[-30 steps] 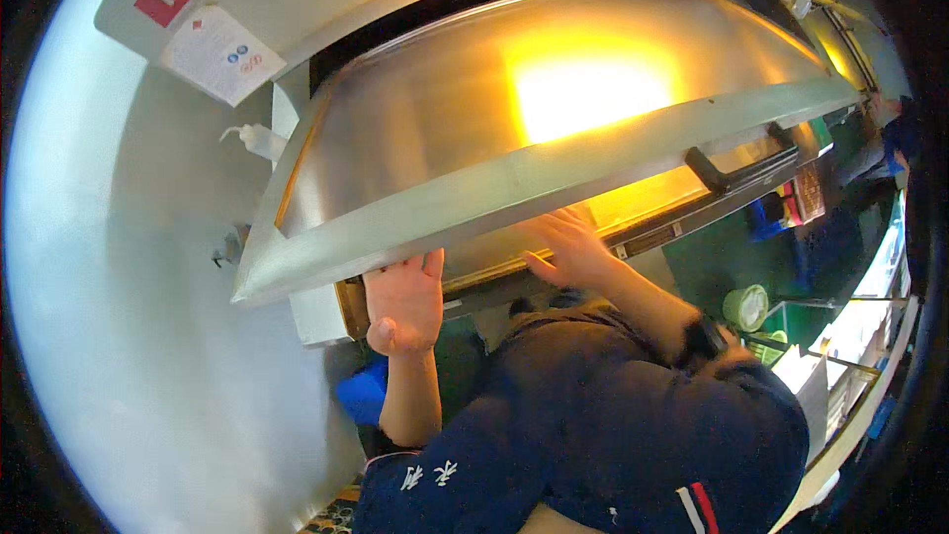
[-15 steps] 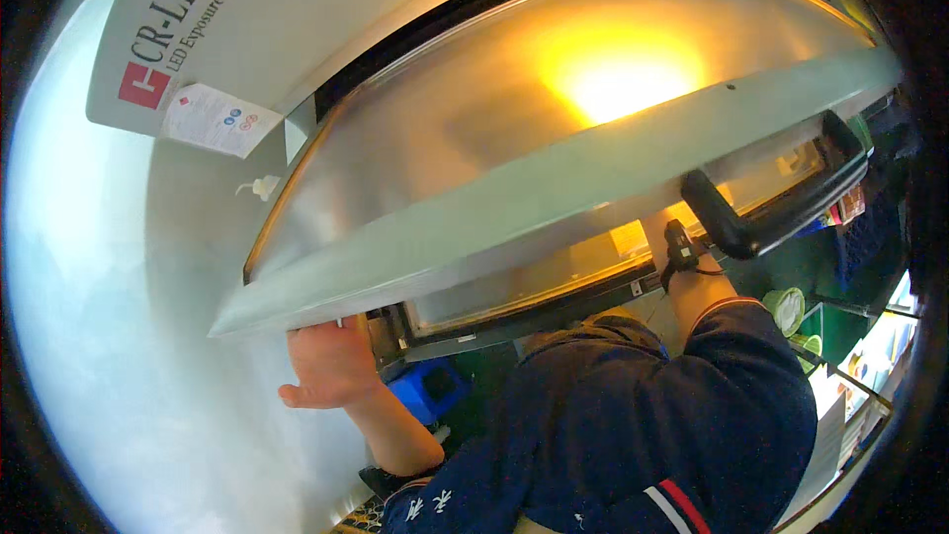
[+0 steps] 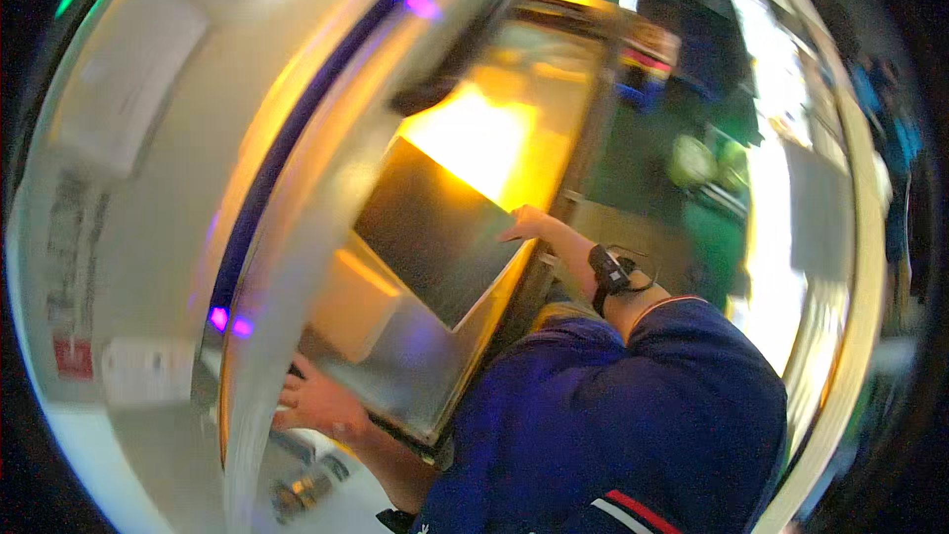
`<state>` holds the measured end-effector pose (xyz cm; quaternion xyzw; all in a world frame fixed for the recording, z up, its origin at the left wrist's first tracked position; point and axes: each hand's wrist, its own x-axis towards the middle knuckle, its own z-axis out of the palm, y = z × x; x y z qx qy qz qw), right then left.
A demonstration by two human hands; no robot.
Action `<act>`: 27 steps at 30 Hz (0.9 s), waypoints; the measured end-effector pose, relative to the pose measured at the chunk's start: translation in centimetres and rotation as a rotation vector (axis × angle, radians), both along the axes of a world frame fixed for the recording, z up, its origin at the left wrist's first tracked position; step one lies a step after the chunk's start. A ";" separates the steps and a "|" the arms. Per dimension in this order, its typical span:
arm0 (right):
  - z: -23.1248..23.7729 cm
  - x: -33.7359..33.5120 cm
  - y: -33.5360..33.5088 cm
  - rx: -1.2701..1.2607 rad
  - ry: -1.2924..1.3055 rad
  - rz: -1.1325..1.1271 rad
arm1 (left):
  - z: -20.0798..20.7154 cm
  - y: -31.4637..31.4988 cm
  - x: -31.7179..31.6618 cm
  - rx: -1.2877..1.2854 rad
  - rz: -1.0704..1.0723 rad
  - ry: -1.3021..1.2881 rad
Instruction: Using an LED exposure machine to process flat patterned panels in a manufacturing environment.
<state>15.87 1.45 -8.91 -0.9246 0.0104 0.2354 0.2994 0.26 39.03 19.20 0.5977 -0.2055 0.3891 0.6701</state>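
Note:
A dark rectangular sheet or panel [image 3: 435,222], pale along one edge, lies on the lit glass bed [image 3: 420,381] of an exposure machine. At its right corner is my right hand [image 3: 529,222], thumb over the panel and fingers closed at the edge; blur softens the grip. My left hand [image 3: 321,400], fingers spread, is at the near lower end of the raised lid [image 3: 287,267], and some fingertips are partly hidden there. A pale tan rectangular patch [image 3: 351,307] shows on the bed between the lid and the panel.
Purple lights [image 3: 219,316] glow along the lid's strip. A black handle [image 3: 435,84] juts from the lid above the bed. Right of the machine are green round containers [image 3: 692,160] and a bright white area [image 3: 781,89]. A dark wristband device [image 3: 611,272] sits on my right forearm.
The lid now stands much higher, exposing the bed and the dark panel. The view has turned. My right hand, hidden under the lid before, shows at the panel's corner.

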 end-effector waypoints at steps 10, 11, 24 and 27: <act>12.4 -40.0 -8.2 0.544 -0.388 -1.290 | -14.6 0.4 2.1 0.343 -0.050 0.851; 11.5 -44.7 -8.0 0.496 -0.429 -1.434 | -17.5 -0.1 1.5 0.373 -0.099 0.961; 5.9 -74.0 1.9 0.873 -1.010 -2.554 | -22.2 -24.1 -13.9 0.875 -1.094 0.829; 6.1 -78.2 -0.1 0.773 -0.915 -2.653 | -22.7 -29.4 -15.5 0.999 -1.199 0.712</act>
